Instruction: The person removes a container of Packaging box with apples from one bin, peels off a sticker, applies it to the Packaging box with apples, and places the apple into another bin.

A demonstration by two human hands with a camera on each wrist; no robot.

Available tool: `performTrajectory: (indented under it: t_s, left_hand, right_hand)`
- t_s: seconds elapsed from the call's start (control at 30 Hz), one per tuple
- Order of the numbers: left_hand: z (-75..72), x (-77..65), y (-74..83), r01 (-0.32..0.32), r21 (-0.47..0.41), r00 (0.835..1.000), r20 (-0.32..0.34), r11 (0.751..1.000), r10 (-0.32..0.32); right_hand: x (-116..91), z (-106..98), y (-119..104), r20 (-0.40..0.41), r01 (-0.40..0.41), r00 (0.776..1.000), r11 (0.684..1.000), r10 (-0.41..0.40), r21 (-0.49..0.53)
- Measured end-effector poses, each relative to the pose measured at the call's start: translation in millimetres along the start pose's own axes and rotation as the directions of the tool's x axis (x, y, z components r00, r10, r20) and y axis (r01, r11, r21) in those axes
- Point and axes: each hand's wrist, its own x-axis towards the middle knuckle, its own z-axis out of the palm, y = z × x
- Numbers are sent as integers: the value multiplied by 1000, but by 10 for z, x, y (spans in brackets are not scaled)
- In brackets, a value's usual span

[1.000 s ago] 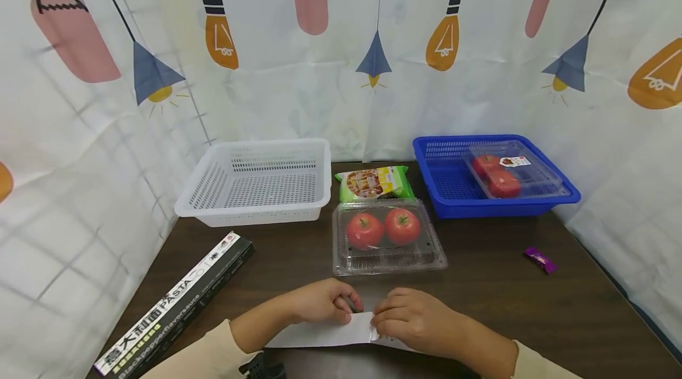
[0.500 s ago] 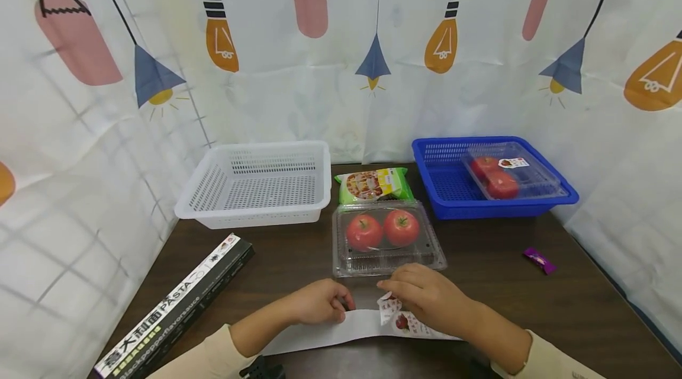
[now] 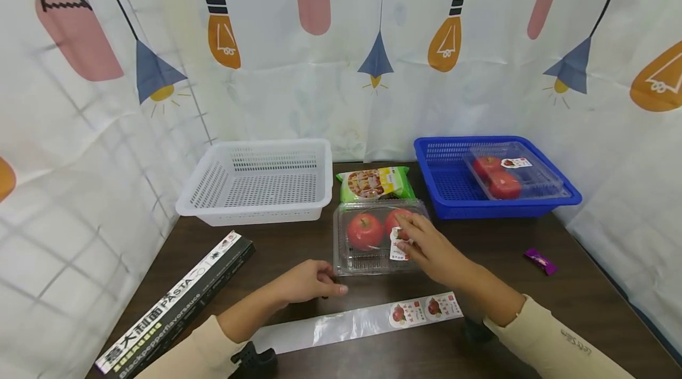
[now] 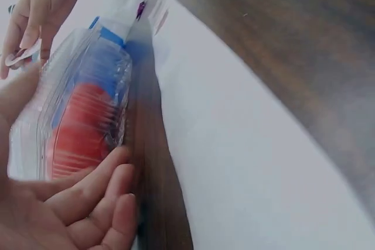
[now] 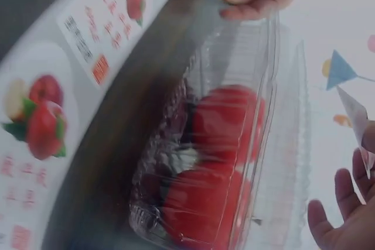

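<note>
My right hand (image 3: pixel 438 251) pinches a peeled sticker label (image 3: pixel 396 247) with a red fruit picture over the right half of a clear plastic fruit box (image 3: pixel 354 262). In the right wrist view, the label (image 5: pixel 354 112) stands out edge-on from the thumb and fingers. Two red fruits (image 3: pixel 364 231) lie inside the closed box. By the box's front left corner is my left hand (image 3: pixel 305 282), holding nothing, fingers loosely bent. In front of both hands, a white label strip (image 3: pixel 335 328) lies across the table, its right end bearing two printed labels (image 3: pixel 421 310).
A white basket (image 3: pixel 250 216) stands at the back left. The blue basket (image 3: pixel 495 210) at the back right holds another labelled fruit box (image 3: pixel 533 180). A green snack packet (image 3: pixel 373 183) lies behind the near box. Left is a black pasta box (image 3: pixel 181 302); right, a purple wrapped candy (image 3: pixel 540 260).
The label has come off the strip in my right hand, which has moved forward over the fruit box. My left hand has let go of the strip and moved slightly forward; the strip lies flat.
</note>
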Motion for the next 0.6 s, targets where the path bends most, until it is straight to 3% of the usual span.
performTrajectory:
  t_s: [0.1, 0.27, 0.37, 0.6]
  left_hand:
    - [-42, 81, 5, 49, -140, 995, -75, 989, -60]
    - [-84, 222, 4, 30, -316, 982, -166, 948, -86]
    - [-106, 274, 16, 11, -363, 980, -180, 932, -81]
    - [-128, 320, 30, -6, -391, 985, -159, 920, -61]
  right_hand:
    - [94, -2, 65, 40, -26, 999, 999, 25, 29]
    - [242, 23, 187, 100, -32, 995, 999, 28, 39]
    - [320, 26, 247, 158, -54, 986, 997, 45, 53]
    - [421, 36, 324, 275, -120, 957, 989, 93, 85]
